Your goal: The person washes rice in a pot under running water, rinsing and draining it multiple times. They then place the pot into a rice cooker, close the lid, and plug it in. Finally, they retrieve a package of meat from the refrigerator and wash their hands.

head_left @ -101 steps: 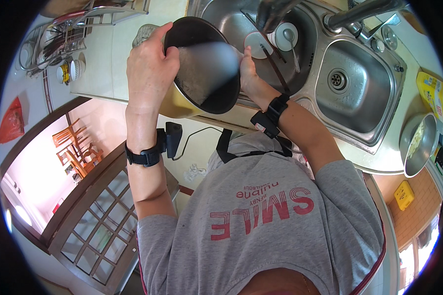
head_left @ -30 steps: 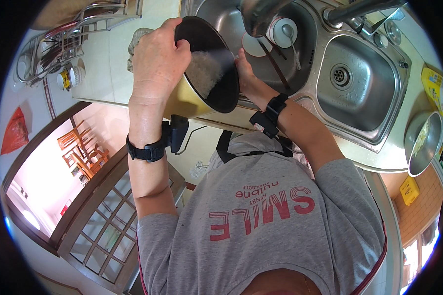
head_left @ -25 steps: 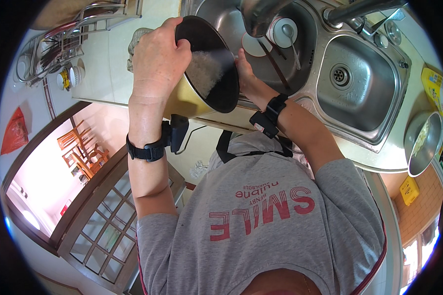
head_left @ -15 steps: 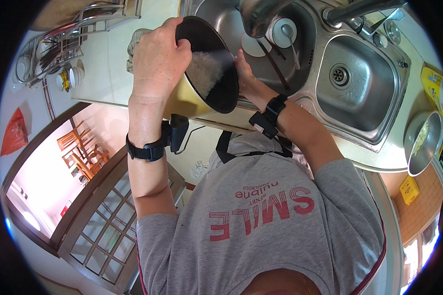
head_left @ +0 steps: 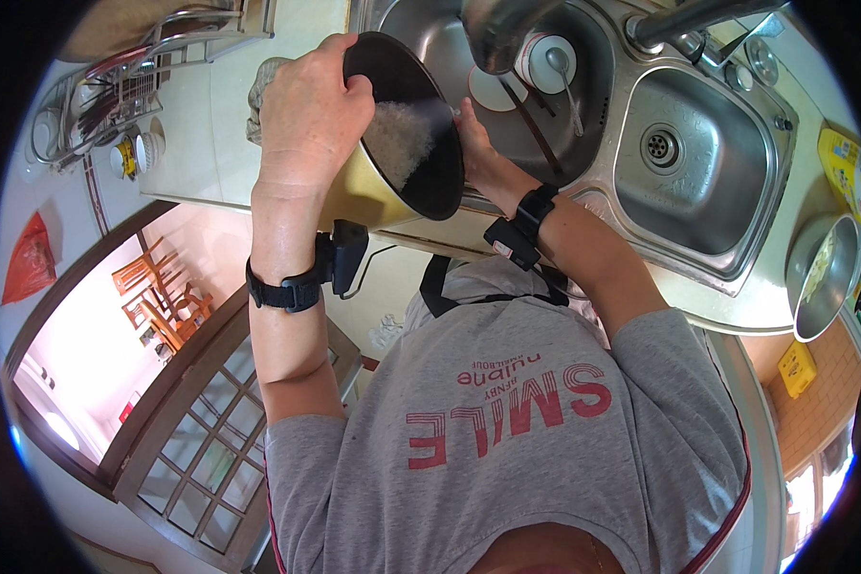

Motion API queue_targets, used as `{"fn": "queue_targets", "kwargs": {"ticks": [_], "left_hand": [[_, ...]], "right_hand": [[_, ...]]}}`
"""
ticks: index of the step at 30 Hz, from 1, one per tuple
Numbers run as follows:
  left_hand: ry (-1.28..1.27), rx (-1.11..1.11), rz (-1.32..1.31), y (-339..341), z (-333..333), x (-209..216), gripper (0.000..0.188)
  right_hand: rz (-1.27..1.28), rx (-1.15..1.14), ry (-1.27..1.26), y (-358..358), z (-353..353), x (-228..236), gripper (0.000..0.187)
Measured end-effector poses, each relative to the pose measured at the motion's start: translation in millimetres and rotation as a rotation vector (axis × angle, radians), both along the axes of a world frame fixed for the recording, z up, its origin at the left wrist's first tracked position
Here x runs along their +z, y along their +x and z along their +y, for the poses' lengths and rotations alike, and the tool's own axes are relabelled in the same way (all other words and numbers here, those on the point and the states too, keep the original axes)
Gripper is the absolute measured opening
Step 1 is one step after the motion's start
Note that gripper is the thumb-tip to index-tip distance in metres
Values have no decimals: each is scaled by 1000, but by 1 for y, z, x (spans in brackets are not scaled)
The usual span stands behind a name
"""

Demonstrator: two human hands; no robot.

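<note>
Inspecting the round yellow pot with a black lining (head_left: 430, 170), we find it tilted, between eleven and twelve o'clock of the view, holding loose white grains (head_left: 399, 142). We judge it stiff-walled, weighty with its load and perhaps slippery; opposed holds at the rim (head_left: 384, 180) seem soundest. At its ten o'clock, the left hand (head_left: 308, 120) grips that edge. At three, the right hand (head_left: 483, 153) lies against the pot, partly hidden; we cannot tell its grip. At two lies a stainless-steel sink basin (head_left: 588, 158).
</note>
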State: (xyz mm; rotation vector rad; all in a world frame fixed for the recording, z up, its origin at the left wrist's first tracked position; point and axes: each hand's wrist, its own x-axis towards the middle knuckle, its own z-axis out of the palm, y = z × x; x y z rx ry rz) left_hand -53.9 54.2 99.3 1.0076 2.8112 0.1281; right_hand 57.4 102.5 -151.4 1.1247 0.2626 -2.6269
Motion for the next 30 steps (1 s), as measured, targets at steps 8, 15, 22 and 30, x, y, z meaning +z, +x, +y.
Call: {"fn": "queue_targets", "kwargs": {"ticks": [8,15,22,30], "left_hand": [[147,120,-91,-7,-47,10,39],[658,362,-389,13,-127,-7,53],[831,588,-906,79,-149,-51,80],[778,744,-1681,93,-138,-89,31]], "right_hand": [[329,-49,-241,-2,13,33,77],[223,271,637,8,50,68,28],[287,382,1072,44,111,105,30],[303,575,1515,68,152,164,40]]}}
